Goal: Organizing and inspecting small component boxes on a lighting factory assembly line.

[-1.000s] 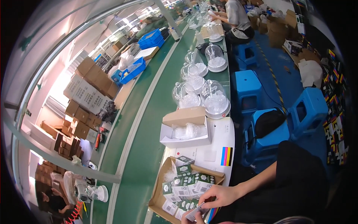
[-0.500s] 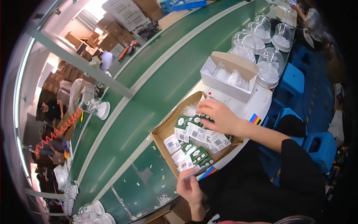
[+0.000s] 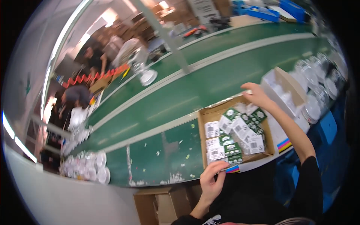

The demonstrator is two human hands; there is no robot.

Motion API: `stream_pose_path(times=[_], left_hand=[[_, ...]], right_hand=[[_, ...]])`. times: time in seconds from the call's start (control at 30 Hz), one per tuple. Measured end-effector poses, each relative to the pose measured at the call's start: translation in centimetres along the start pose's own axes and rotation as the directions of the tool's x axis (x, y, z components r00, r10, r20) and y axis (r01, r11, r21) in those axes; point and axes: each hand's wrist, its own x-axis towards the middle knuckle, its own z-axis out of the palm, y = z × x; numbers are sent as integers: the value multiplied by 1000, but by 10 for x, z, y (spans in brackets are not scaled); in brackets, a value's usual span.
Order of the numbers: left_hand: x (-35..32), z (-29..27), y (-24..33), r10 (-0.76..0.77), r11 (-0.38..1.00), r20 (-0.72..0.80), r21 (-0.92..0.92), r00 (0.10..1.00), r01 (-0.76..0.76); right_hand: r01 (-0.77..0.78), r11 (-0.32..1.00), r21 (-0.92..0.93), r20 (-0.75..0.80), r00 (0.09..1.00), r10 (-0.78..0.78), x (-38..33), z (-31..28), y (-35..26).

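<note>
An open cardboard box [image 3: 201, 129] holds several small green-and-white cartons [image 3: 239, 129] with barcodes, lying at mixed angles among clear crinkled plastic. At the box's near left corner is my left hand [image 3: 210, 183], thumb and fingers closed at the edge; a thin edge shows there, but what it belongs to is hidden. My right hand [image 3: 258, 96] hovers over the far right side of the box, fingers curled together. A tiny whitish spot shows at its fingertips, too small to name. Right of that hand stands an open white box [image 3: 283, 88] with clear plastic-wrapped pieces inside.
Several clear domes on white bases [image 3: 313, 107] crowd the right end. More clear domed pieces [image 3: 88, 167] stand at the left. A green conveyor belt [image 3: 161, 97] runs behind a metal rail. Blue stools [image 3: 328, 127] are at the right; people [image 3: 77, 95] are at the far left.
The view has swung left, so the bench appears further right. My right hand has lifted from among the cartons to the box's far right side. My left hand stays at the near corner.
</note>
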Motion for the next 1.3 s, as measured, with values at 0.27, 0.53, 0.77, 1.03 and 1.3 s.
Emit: stream_pose_path(times=[0.27,0.53,0.77,1.03,1.3], left_hand=[[2,7,-3,-90,996,158,6,983,91],[11,33,-9,-233,958,404,-63,885,281],[17,58,-17,-230,966,543,26,808,258],[25,73,-8,-244,962,592,47,768,269],[15,67,-19,-124,974,536,-96,835,206]], right_hand=[[238,923,302,-354,927,-123,-3,-37,-92],[-75,660,748,-51,984,169,-152,-50,-149],[-140,662,736,-2,978,209,-201,-65,-136],[-239,577,781,-127,844,521,-206,-44,-131],[-126,689,714,-206,903,378,-207,-45,-112]])
